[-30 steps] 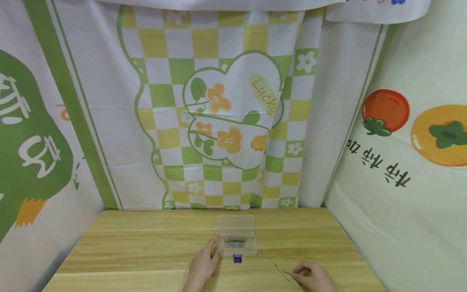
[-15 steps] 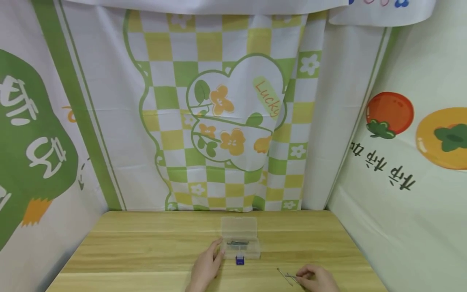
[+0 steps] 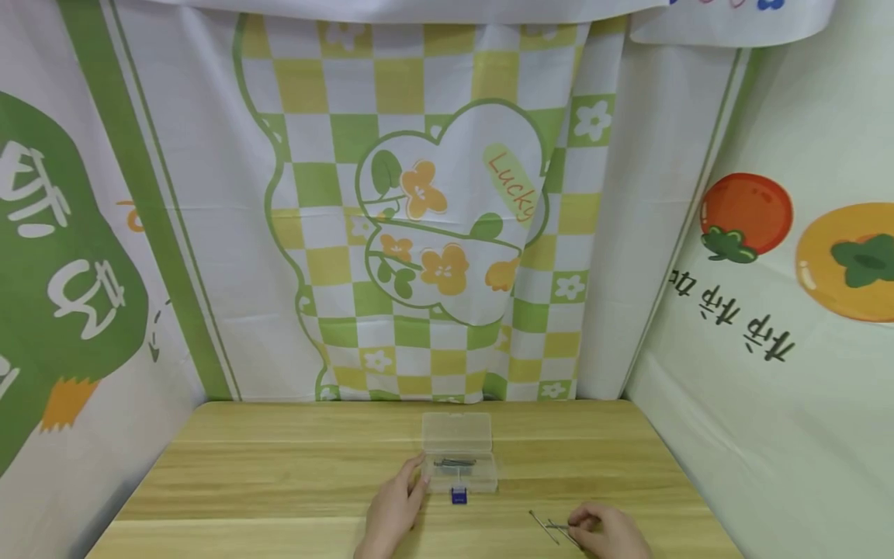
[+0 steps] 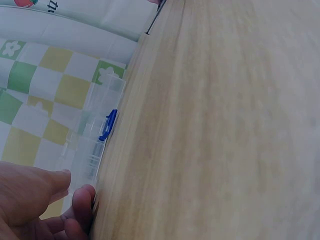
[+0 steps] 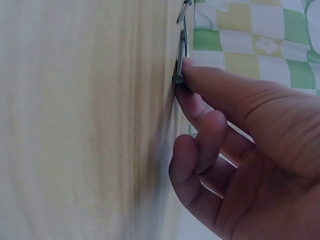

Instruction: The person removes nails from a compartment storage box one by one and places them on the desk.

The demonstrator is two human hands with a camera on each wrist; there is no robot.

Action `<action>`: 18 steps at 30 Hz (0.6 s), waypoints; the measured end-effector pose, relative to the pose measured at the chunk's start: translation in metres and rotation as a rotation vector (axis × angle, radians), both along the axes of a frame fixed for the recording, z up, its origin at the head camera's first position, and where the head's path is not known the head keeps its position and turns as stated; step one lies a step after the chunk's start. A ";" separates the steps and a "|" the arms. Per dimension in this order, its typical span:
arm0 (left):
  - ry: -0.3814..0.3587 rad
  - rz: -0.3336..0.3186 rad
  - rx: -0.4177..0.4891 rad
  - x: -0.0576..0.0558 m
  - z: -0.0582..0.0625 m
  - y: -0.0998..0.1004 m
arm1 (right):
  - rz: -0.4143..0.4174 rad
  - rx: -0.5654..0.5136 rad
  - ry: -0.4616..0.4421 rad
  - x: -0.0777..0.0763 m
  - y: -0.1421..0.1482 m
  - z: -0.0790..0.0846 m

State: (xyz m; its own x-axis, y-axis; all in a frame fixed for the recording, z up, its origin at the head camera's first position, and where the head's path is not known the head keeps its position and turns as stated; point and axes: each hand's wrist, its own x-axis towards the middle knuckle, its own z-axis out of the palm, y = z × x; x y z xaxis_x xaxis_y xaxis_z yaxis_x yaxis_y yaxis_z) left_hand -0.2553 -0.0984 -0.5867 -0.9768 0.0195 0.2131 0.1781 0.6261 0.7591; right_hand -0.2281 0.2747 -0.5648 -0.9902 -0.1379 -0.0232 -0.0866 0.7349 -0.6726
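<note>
A small clear plastic box (image 3: 486, 483) stands on the table with its lid (image 3: 457, 432) tipped back and a blue latch (image 3: 459, 496) at the front. Several dark nails (image 3: 454, 463) lie inside it. My left hand (image 3: 393, 508) grips the box's left end, thumb toward the front corner and fingers at the side. To the right, my right hand (image 3: 606, 531) pinches a nail between thumb and forefinger, low over the wood. Loose nails (image 3: 545, 528) lie crossed beside those fingertips. In the right wrist view a nail's flat head (image 5: 178, 79) shows close to the thumb.
The wooden table (image 3: 293, 458) runs back to a checked curtain (image 3: 433, 349). Printed white cloth walls (image 3: 733, 435) rise along its left and right sides.
The right fingers have shifted slightly at the nails, and one nail now shows lying across another. The left hand stays at the box. The head view has shifted a little.
</note>
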 end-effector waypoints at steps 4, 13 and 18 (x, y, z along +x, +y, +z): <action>-0.001 -0.003 0.002 0.000 0.000 0.000 | 0.021 -0.006 -0.003 0.000 0.001 0.000; 0.003 0.000 0.004 0.000 0.001 0.001 | 0.147 -0.024 -0.007 -0.002 0.009 0.008; 0.001 -0.002 0.005 0.000 0.001 0.001 | 0.196 -0.014 -0.002 -0.001 0.010 0.016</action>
